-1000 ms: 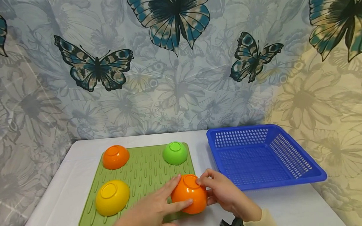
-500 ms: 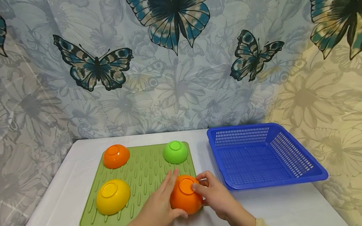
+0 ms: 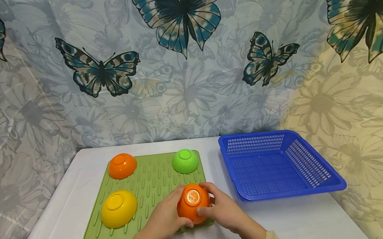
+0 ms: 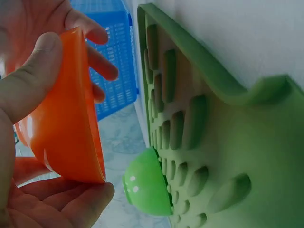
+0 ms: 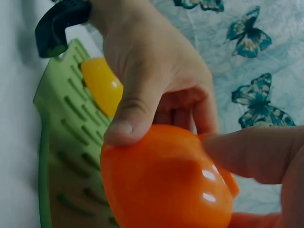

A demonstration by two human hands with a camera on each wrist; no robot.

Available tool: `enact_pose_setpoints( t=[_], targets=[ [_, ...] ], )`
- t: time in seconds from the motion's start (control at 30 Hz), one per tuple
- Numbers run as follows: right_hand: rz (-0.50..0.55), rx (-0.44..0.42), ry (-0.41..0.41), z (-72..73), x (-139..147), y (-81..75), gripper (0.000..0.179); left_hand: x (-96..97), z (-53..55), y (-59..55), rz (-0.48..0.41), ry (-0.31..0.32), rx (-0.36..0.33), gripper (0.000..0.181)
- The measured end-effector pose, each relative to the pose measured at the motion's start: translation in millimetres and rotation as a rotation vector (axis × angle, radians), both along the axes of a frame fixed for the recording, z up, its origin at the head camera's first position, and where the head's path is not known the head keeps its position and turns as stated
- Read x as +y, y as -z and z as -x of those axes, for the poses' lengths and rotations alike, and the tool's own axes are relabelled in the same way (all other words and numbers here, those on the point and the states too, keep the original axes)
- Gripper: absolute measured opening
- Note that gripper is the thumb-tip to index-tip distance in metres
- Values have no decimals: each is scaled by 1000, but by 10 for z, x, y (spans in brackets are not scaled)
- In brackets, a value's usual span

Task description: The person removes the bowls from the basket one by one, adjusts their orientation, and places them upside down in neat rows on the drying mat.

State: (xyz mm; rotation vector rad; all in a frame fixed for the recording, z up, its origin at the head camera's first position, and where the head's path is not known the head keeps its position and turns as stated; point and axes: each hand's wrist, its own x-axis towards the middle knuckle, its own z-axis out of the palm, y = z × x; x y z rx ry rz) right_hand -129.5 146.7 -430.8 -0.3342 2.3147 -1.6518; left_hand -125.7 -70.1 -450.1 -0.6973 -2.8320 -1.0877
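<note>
Both hands hold an upside-down orange bowl (image 3: pixel 193 212) over the front right corner of the green ribbed mat (image 3: pixel 149 191). My left hand (image 3: pixel 164 219) grips it from the left, its thumb (image 4: pixel 40 71) on the outer wall and fingers near the rim. My right hand (image 3: pixel 226 211) grips the other side, the thumb on the outside near the base. In the left wrist view the bowl's rim is apart from the mat. Another orange bowl (image 3: pixel 122 166), a yellow bowl (image 3: pixel 119 209) and a green bowl (image 3: pixel 185 161) lie upside down on the mat.
A blue plastic basket (image 3: pixel 323 185) with slotted sides stands at the right of the white-covered table (image 3: pixel 64 194). Behind the table hangs a butterfly-print cloth (image 3: pixel 191 109). A dark strap with a camera mount (image 5: pixel 64 26) sits on the left wrist.
The held orange bowl has shifted slightly left and tilted, its base now more toward the head camera. My right hand moved left with it, and my left hand's spread fingers have closed round its side.
</note>
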Motion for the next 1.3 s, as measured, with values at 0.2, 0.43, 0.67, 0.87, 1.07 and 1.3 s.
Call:
enact_pose_setpoints(
  t=[0.2,0.43,0.67,0.87,1.07,1.3],
  targets=[
    [-126,58,-25,55,15,49,76,-40,78,37,25,17,-13,102],
    [-191,116,-18,142,4,139,75,-39,180,89,28,1,-41,98],
    [-240,133,10,236,-24,237,73,11,284,198,47,-41,-73,98],
    [-275,133,27,286,-37,297,74,43,343,296,56,-42,-94,99],
    [-331,146,49,310,-56,308,71,46,368,317,68,-34,-93,99],
    [-400,162,38,344,-65,285,69,57,387,297,75,-24,-133,97]
  ],
)
